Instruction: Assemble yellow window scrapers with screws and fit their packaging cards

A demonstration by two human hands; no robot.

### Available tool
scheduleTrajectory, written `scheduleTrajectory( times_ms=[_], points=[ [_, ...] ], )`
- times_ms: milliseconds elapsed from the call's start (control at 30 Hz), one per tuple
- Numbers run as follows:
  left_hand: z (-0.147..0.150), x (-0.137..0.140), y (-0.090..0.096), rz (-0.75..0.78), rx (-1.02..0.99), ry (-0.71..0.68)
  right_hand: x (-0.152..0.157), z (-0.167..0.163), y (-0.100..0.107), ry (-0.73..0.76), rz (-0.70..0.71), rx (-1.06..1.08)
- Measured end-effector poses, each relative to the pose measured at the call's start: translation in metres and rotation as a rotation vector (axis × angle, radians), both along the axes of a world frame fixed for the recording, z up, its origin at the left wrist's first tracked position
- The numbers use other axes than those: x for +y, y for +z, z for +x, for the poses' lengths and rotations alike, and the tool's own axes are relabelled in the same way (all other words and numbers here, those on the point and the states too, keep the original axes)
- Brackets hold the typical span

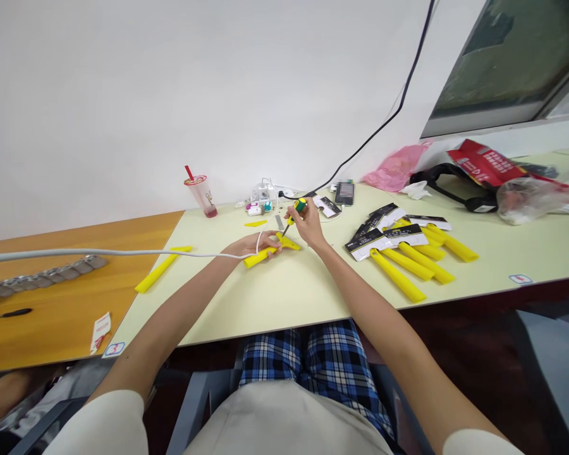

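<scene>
While the left hand (pixel 262 244) wraps its fingers around the handle of a yellow T-headed tool (pixel 258 258), the right hand (pixel 308 224) has its fingers closed on the yellow-and-green handle of a screwdriver (pixel 294 213), whose shaft points down at the tool's head. Both sit above the middle of the pale worktop (pixel 265 300), between its near and far edges. A loose yellow handle (pixel 164 270) lies by the left edge; a flat yellow piece (pixel 255 223) and a small grey strip (pixel 279 222) lie beyond the left hand, toward the far edge.

Toward the right, a pile of yellow handles (pixel 401 278) carries black-and-white header cards (pixel 367 243), their print too small to read. At the far left corner, a plastic cup (pixel 203 196) with a red straw bears dark script that I cannot make out. Blue-and-red-bordered stickers mark the near left corner (pixel 114 349) and the near edge farther right (pixel 520 279), both illegible. White lettering on the red package (pixel 486 163) by the far edge is likewise unreadable.
</scene>
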State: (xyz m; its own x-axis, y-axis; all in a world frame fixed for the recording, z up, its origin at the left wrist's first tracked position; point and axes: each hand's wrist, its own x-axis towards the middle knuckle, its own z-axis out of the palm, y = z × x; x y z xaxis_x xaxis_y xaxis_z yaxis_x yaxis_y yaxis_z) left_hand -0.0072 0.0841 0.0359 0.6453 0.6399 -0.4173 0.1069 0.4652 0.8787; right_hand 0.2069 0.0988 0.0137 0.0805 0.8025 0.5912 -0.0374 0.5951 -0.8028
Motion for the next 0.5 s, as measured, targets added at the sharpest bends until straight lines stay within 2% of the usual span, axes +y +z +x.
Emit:
scheduleTrajectory(
  times_ms=[500],
  points=[
    [0.002,-0.002,-0.007,-0.059,-0.092,0.089,-0.010,-0.002,0.008,0.068,0.024,-0.067]
  ],
)
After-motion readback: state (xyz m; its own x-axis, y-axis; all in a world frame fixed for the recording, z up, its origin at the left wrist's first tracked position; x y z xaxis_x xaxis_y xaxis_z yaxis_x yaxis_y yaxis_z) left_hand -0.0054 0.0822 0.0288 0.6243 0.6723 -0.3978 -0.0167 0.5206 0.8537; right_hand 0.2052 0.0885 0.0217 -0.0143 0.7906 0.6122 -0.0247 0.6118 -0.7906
